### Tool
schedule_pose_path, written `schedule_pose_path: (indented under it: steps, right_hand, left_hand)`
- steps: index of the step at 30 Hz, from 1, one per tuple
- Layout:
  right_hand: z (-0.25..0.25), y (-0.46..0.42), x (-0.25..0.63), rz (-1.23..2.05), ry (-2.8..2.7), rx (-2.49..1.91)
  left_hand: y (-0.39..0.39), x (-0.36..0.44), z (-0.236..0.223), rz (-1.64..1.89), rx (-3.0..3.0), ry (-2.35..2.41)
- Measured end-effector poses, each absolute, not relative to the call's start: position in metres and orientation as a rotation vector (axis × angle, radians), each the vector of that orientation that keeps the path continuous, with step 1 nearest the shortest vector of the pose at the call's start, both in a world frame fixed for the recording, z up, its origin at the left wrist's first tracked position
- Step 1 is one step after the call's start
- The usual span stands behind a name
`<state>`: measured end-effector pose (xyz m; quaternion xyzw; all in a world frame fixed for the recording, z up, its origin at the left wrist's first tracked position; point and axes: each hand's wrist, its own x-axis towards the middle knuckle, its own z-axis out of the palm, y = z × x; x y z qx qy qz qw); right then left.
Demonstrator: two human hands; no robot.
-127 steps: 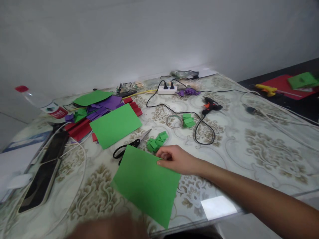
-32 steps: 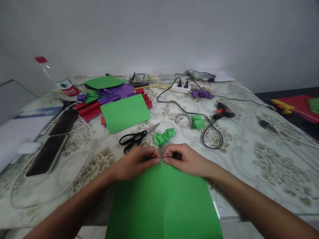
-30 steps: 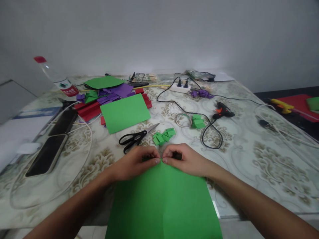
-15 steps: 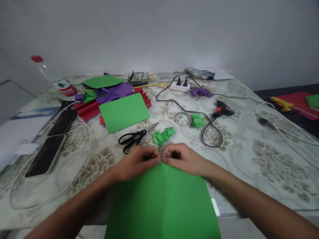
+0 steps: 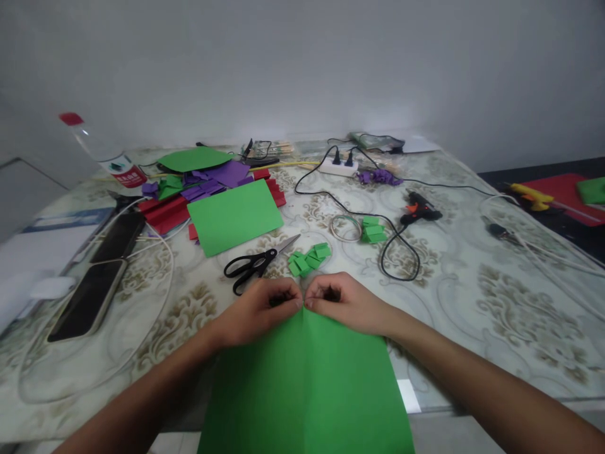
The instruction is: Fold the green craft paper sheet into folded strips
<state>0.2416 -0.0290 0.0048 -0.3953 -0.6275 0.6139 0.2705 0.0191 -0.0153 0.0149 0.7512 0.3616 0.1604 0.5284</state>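
Observation:
A large green paper sheet (image 5: 307,384) lies at the table's near edge and hangs over it toward me. My left hand (image 5: 258,309) and my right hand (image 5: 343,302) sit side by side at the middle of the sheet's far edge. Both are closed in a pinch on that edge, thumbs nearly touching at a faint centre crease. Just beyond my hands lie black-handled scissors (image 5: 255,265) and a heap of small folded green pieces (image 5: 309,258).
Another green sheet (image 5: 234,215) lies over red and purple paper strips (image 5: 165,211). A black glue gun (image 5: 418,208) with a looped cord, a power strip (image 5: 338,167), a bottle (image 5: 104,151) and two phones (image 5: 89,296) are on the patterned table (image 5: 496,284).
Four seconds ago only my right hand held the sheet, which lay askew. Now it lies square before me with both hands pinching its far edge. Over the last second, almost nothing moved.

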Motion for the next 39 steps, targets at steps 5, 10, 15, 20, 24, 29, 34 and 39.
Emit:
schedule_pose_path:
  steps: [5, 10, 15, 20, 24, 29, 34, 39]
  right_hand:
    - [0.0031, -0.0303, 0.2404, 1.598, -1.668, -1.075]
    - [0.0013, -0.0306, 0.2389, 1.593, -1.633, -1.089]
    - [-0.0001, -0.0304, 0.2372, 1.561, -1.619, -1.101]
    - [0.0002, -0.0298, 0.2365, 1.542, -1.614, -1.133]
    - [0.0002, -0.0292, 0.2374, 1.514, -1.633, -1.166]
    - [0.0008, -0.0285, 0.2394, 1.457, -1.673, -1.209]
    - [-0.0003, -0.0268, 0.2409, 1.419, -1.708, -1.230]
    - [-0.0030, -0.0248, 0.2415, 1.392, -1.716, -1.240]
  left_hand:
    - [-0.0162, 0.0209, 0.0142, 0.413, 1.765, 0.908]
    - [-0.0169, 0.0227, 0.0128, 0.439, 1.744, 0.930]
    - [-0.0165, 0.0244, 0.0120, 0.475, 1.771, 0.958]
    - [-0.0162, 0.0253, 0.0128, 0.493, 1.800, 0.970]
    - [-0.0163, 0.0240, 0.0131, 0.496, 1.821, 0.992]
    - [-0.0151, 0.0219, 0.0131, 0.480, 1.865, 1.010]
    - [-0.0137, 0.0218, 0.0138, 0.474, 1.953, 1.035]
    - [-0.0133, 0.0209, 0.0145, 0.474, 2.006, 1.042]
